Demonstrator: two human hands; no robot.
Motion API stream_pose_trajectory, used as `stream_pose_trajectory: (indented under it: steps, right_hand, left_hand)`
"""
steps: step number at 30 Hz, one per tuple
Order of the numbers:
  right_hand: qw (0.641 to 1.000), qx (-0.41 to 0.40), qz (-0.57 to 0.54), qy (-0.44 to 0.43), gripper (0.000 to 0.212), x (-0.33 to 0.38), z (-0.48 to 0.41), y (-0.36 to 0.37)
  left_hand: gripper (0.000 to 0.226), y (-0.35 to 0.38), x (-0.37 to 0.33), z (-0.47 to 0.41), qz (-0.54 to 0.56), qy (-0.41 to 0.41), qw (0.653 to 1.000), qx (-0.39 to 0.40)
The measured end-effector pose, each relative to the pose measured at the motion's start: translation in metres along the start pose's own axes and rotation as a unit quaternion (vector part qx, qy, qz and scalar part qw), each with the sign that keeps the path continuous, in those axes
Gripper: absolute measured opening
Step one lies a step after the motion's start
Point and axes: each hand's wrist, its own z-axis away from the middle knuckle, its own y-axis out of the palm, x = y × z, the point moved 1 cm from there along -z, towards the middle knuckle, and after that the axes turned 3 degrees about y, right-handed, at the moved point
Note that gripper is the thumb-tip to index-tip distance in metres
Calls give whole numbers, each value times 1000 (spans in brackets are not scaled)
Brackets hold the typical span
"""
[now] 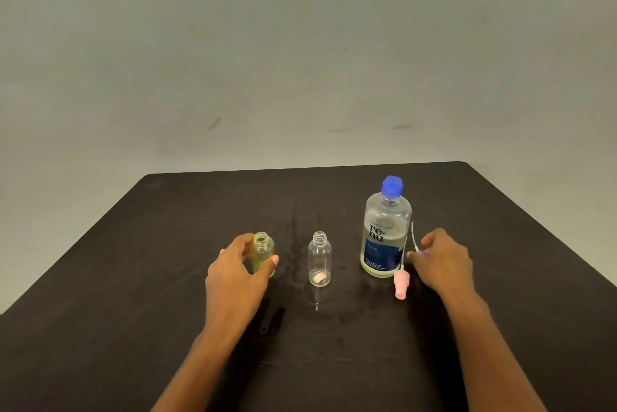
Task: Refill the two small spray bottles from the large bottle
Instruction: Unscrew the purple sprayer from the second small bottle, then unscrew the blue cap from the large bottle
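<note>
Two small clear spray bottles stand uncapped on the dark table [167,244]. My left hand [237,274] is wrapped around the left small bottle [263,251], which holds yellowish liquid. The middle small bottle [320,259] stands free and looks empty. To its right stands the large bottle [385,234], upright with its blue cap [392,185] on and about half full. A pink spray head [400,284] lies on the table in front of it. Just right of the large bottle, my right hand [444,261] pinches a second spray head [421,254], its thin tube [414,234] pointing up.
A wet patch [297,264] shines on the table between and in front of the small bottles. The table's far edge [300,169] meets a plain grey wall. The table's right edge slants close past my right forearm.
</note>
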Motion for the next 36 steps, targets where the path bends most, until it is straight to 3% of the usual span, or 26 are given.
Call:
stream_pose_trajectory:
  steps: [8, 16, 20, 25, 29, 33, 36]
  right_hand:
    - [999, -27, 14, -33, 34, 5, 0, -7]
    - [961, -104, -207, -152, 19, 35, 13, -39]
    - [942, -124, -256, -178, 21, 47, 21, -49]
    - [951, -43, -241, -187, 36, 53, 23, -47]
    - [961, -3, -177, -212, 32, 56, 27, -42]
    - [966, -15, -154, -207, 30, 58, 26, -42]
    - [965, -9, -158, -208, 36, 62, 25, -43]
  left_hand:
    - [39, 2, 5, -4, -7, -7, 1000, 13]
    - [33, 2, 12, -7, -8, -11, 1000, 8]
    - [31, -2, 16, -9, -18, -25, 999, -10]
    - [29, -9, 22, -11, -31, -29, 999, -19]
    - [33, -10, 21, -9, -36, -26, 999, -19]
    - [48, -11, 20, -5, -32, -24, 999, -10]
    - [72, -10, 22, -6, -39, -18, 999, -7]
